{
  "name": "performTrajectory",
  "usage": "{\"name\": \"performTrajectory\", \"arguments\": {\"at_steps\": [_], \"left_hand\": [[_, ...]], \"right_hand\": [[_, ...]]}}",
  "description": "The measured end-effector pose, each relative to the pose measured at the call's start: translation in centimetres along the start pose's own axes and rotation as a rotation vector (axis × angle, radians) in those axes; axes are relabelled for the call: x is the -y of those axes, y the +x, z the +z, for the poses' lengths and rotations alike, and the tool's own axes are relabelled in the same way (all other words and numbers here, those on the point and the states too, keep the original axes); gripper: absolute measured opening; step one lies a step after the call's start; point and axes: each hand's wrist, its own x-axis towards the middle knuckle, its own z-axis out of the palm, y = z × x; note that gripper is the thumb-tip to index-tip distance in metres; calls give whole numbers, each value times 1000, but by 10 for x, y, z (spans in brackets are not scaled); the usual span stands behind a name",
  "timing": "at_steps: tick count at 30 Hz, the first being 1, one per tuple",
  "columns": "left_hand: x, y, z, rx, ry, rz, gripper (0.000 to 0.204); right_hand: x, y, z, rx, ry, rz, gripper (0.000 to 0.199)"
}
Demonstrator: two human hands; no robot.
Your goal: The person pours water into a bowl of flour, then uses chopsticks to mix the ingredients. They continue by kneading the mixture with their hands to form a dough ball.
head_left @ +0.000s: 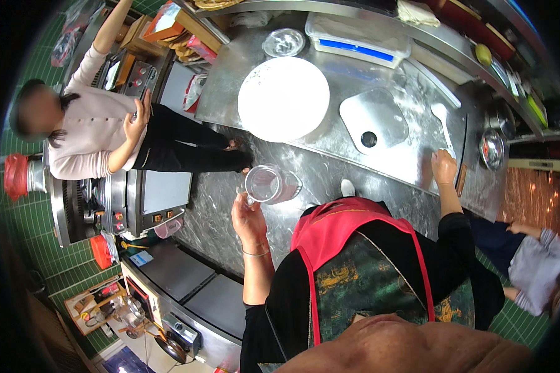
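My left hand (249, 219) is closed on the handle of a clear plastic measuring jug (265, 184), held over the floor beside the counter. The jug looks to have nothing in it. Over at the counter's right side, my right hand (443, 168) has its fingers closed at the handle end of a white spoon (440, 113), which lies on the steel top. Close beside that hand is a long knife (461, 179) with a wooden handle. A large white round basin (284, 99) stands at the counter's front left, its inside washed out by glare.
On the steel counter (317, 146) are a rounded metal lid (382, 115), a lidded plastic box (358, 40) and metal bowls (493, 149). A shelf (463, 53) overhangs the back. One person (102, 127) stands left by griddles, an arm raised; another (538, 267) is at right.
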Motion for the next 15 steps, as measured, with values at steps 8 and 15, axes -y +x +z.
{"name": "performTrajectory", "arguments": {"at_steps": [8,15], "left_hand": [[2,13,-26,-175,-11,53,24],[0,31,-54,-454,286,116,23]], "right_hand": [[167,202,43,432,1390,276,37],[317,348,105,633,1054,245,48]]}}
